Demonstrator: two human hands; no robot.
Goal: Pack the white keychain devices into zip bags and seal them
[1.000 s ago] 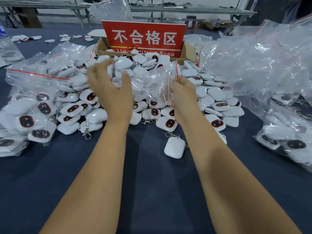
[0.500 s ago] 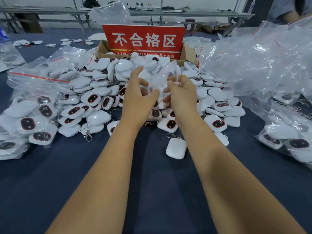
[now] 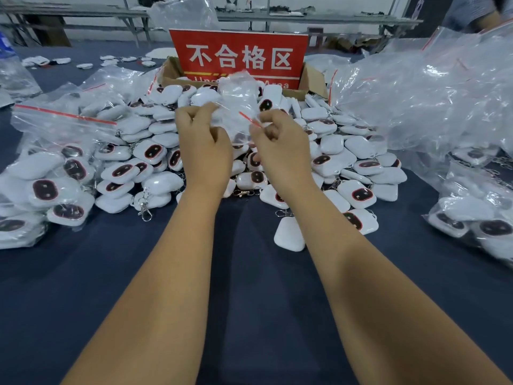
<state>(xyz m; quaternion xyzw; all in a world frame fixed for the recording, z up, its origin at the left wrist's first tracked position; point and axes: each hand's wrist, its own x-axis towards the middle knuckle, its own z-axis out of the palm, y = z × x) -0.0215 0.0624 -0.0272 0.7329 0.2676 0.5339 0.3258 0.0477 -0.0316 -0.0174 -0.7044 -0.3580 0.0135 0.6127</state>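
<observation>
Frame centre: small clear zip bag [image 3: 238, 107] with red seal strip held up between both hands, above the heap of white keychain devices [image 3: 327, 159]. Left hand [image 3: 204, 145] pinches its left edge, fingers curled. Right hand [image 3: 280, 143] pinches the red strip. Whether a device is inside, cannot tell. Red sign [image 3: 238, 58] behind, upper centre.

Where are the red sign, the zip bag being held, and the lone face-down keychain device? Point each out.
red sign [image 3: 238, 55]: head view, face centre.
zip bag [image 3: 236, 107]: head view, clear body.
lone keychain device [image 3: 289, 234]: head view, white back.

Clear zip bag [image 3: 238, 107] (upright) over white keychain devices [image 3: 155, 154]
</observation>
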